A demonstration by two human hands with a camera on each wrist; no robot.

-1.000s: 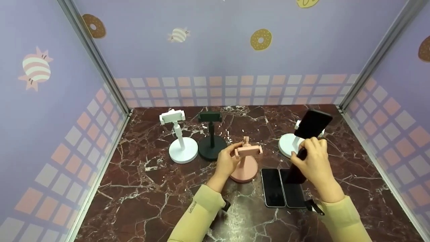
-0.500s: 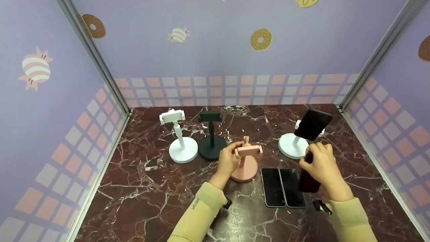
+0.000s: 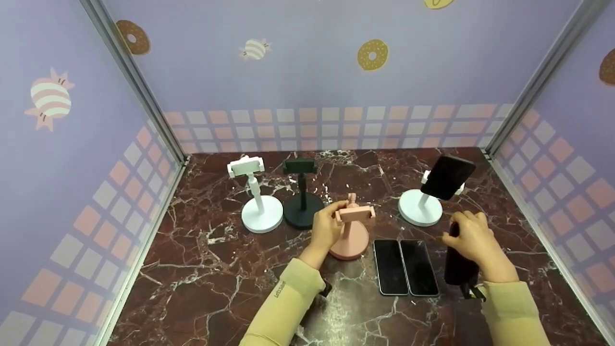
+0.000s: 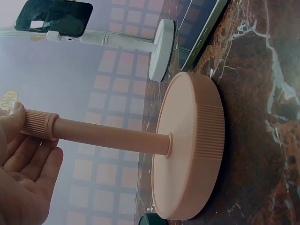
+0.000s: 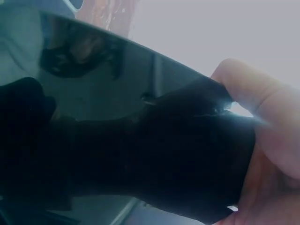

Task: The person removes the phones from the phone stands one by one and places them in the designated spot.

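Observation:
My left hand (image 3: 326,234) grips the pink phone stand (image 3: 354,244), which stands upright on the table. In the left wrist view, thumb and fingers close around the ribbed collar (image 4: 40,124) at the top of its post. Off to the right, my right hand (image 3: 474,241) pinches a black smartphone (image 3: 460,270) by its upper end. That phone hangs steeply below the fingers, apart from the stands. Its glossy, reflecting face (image 5: 154,140) fills much of the right wrist view. Two smartphones, one left (image 3: 391,269) and one right (image 3: 419,269), lie side by side between my hands.
Behind them, a white stand (image 3: 413,210) carries a dark phone (image 3: 448,178) in its clamp. Farther left stand another white stand (image 3: 262,216) and a black stand (image 3: 303,214). Patterned lilac panels (image 3: 317,81) wall the marble-look table (image 3: 202,278) at the back and sides.
My right hand has moved right and toward me with the smartphone, from over the right lying phone to beside it, uncovering that phone. My left hand stays on the pink stand.

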